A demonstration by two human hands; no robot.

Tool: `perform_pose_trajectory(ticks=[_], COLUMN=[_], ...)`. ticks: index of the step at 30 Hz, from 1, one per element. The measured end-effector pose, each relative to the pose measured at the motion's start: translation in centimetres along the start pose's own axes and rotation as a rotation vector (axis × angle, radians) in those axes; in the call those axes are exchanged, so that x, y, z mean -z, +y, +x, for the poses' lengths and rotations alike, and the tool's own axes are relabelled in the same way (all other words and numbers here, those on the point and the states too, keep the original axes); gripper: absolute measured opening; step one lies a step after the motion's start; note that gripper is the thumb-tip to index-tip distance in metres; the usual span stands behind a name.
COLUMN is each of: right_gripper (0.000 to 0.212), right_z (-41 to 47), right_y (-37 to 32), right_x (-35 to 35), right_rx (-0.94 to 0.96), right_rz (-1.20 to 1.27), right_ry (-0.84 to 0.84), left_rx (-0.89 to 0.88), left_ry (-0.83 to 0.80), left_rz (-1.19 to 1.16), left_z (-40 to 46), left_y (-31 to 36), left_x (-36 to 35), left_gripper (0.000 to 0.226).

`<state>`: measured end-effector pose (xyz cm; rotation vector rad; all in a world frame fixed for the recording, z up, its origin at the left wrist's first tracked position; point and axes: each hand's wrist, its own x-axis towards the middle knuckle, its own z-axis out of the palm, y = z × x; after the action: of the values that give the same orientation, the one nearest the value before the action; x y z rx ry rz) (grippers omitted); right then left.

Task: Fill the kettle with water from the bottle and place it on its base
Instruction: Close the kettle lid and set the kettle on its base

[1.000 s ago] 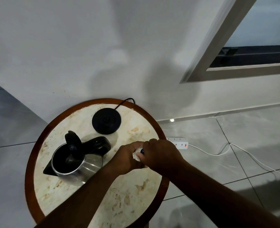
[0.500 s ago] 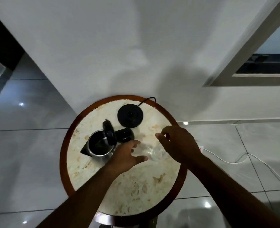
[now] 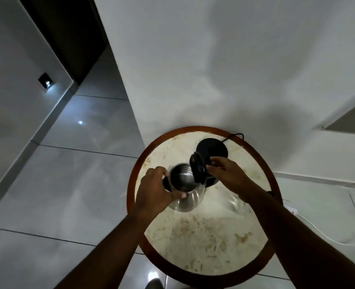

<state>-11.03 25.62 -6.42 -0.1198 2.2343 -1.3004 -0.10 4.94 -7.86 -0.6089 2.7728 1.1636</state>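
A steel kettle (image 3: pixel 190 198) stands on the round marble table (image 3: pixel 203 236), its black lid (image 3: pixel 197 171) raised upright. My left hand (image 3: pixel 154 191) wraps the kettle's body on the spout side, thumb across the front. My right hand (image 3: pixel 228 174) pinches the back of the raised lid above the black handle (image 3: pixel 212 181). The black round base (image 3: pixel 213 149) sits just behind the kettle with nothing on it. A clear plastic bottle (image 3: pixel 236 202) lies on the table to the right, partly under my right forearm; I cannot tell whether it is capped.
The table has a brown wooden rim (image 3: pixel 134 180) and stands against a white wall. The base's black cord (image 3: pixel 235 136) runs off the back edge. A white power strip (image 3: pixel 290 209) with a red light lies on the tiled floor at right.
Both hands left the bottle, which now lies on the table. My left hand moved onto the kettle body and my right hand onto the lid. The view swung left.
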Motion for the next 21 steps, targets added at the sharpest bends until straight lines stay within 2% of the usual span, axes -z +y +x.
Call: perform_pose_trajectory(ticks=[2,3,5,8,12,16,19,21], right_gripper=[0.053,0.051,0.048,0.045,0.025,0.023,0.036,0.053], right_z=[0.6,1.0,1.3,1.5,1.8,1.9,2.2,2.3], right_y=[-0.1,-0.1,-0.2,-0.4,-0.4,-0.3,-0.3,-0.2], right_x=[-0.5,-0.9,-1.2,-1.7,-2.3,-2.5,-3.4,-4.8], right_rx=[-0.019,-0.02,-0.014,0.012,0.046,0.05,0.054,0.048], right_rz=[-0.036,-0.067,-0.102,-0.134,-0.179,-0.222,-0.338,-0.565], right_ry=[-0.049,-0.067,-0.091,-0.114,-0.055,-0.007,0.012,0.062], left_rx=[0.001,-0.009,-0.043,-0.04,-0.06,-0.049,-0.046,-0.03], left_ry=[-0.127,-0.195,-0.288,-0.303,-0.285,-0.301,-0.324,-0.335], left_rz=[-0.017,-0.049,-0.09,-0.164,-0.259,-0.276,-0.279,-0.264], left_z=[0.8,1.2,2.1,3.1,3.5,3.7,4.0,3.9], left_y=[-0.7,-1.0,-1.4,-2.3,-3.3,-3.6,-3.8,-4.1], left_x=[-0.4,-0.7,-1.5,-2.4,-2.7,-2.9,-3.2,-3.2], left_gripper=[0.103,0.115,0.123,0.12,0.109,0.112,0.105,0.104])
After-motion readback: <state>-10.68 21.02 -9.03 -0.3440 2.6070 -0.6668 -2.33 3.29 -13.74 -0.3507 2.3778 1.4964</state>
